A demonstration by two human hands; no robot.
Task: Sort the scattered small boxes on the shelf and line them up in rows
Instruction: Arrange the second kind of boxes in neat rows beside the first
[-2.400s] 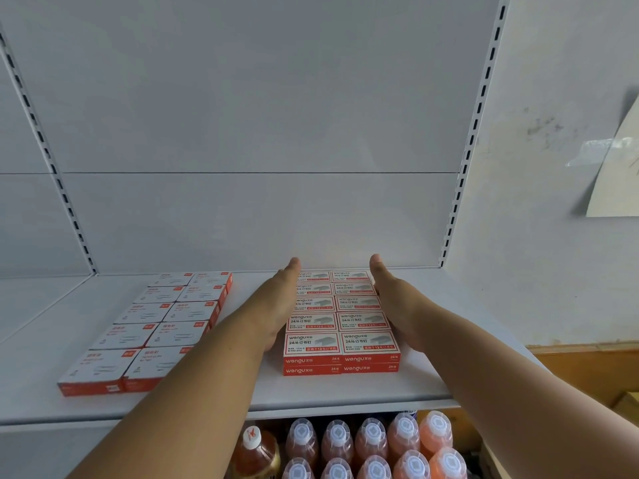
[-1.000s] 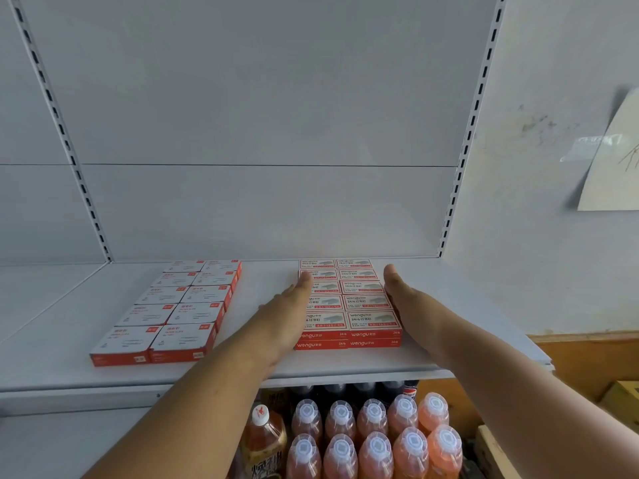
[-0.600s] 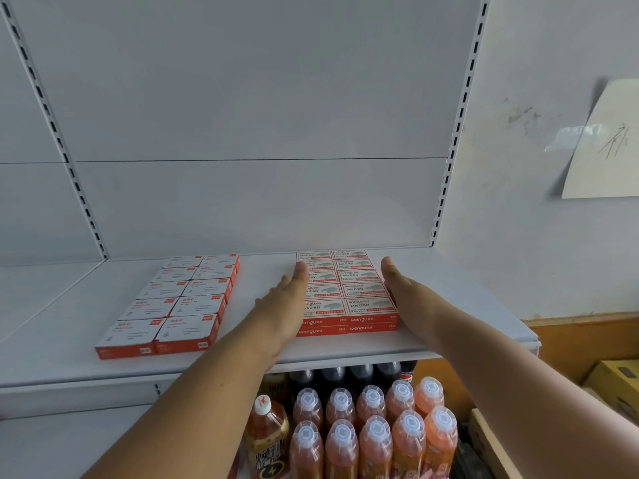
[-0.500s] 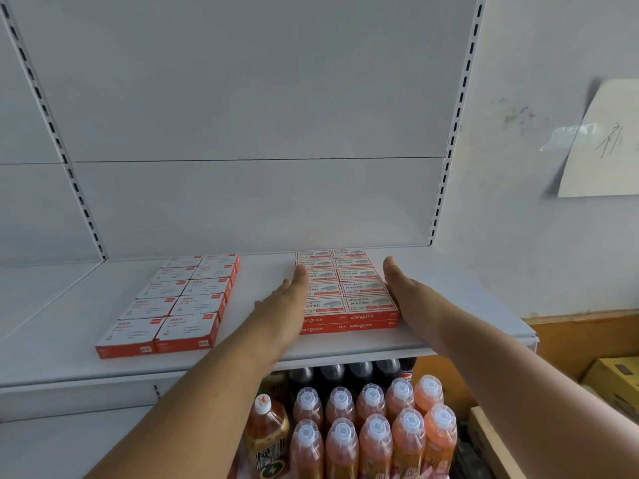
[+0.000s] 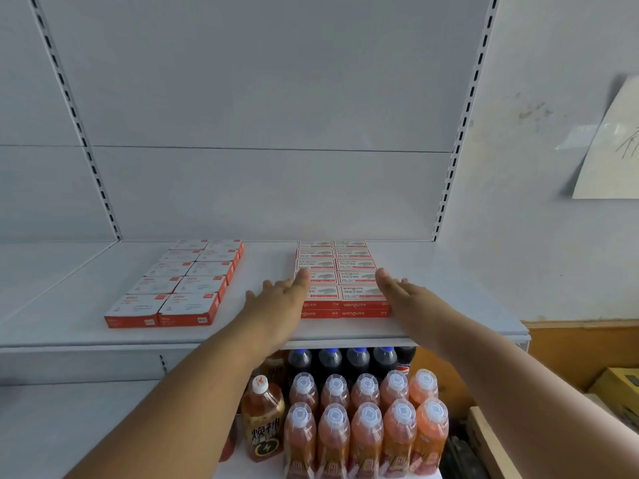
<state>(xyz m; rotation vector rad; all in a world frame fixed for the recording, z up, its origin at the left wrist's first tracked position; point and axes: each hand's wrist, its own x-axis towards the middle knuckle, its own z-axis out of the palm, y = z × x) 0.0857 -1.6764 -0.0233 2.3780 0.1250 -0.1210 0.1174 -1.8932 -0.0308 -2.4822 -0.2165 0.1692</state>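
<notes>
— Where were the small boxes?
— The red-and-white cardboard staple boxes (image 5: 342, 281) lay on the white metal shelf (image 5: 345, 326), right of its middle, packed two across in rows running to the back panel and stacked two high at the front edge.
— And the hands?
— The left hand (image 5: 280, 299) lay flat against the block's left side, fingers straight, thumb tip over the top of a box. The right hand (image 5: 403, 293) lay flat just beside the block's right side; whether it touched, I could not tell. Neither grip held anything; both were fully spread.
— Anything else on that shelf?
— A second block of flat white boxes with red edges (image 5: 179, 281), also two across, well apart to the left.
— Below?
— Orange drink bottles with clear caps (image 5: 366, 423) in rows, dark bottles with blue caps (image 5: 345, 361) behind them, a brown bottle (image 5: 262, 420) at their left. A taped paper sheet (image 5: 612, 146) hung on the right wall.
</notes>
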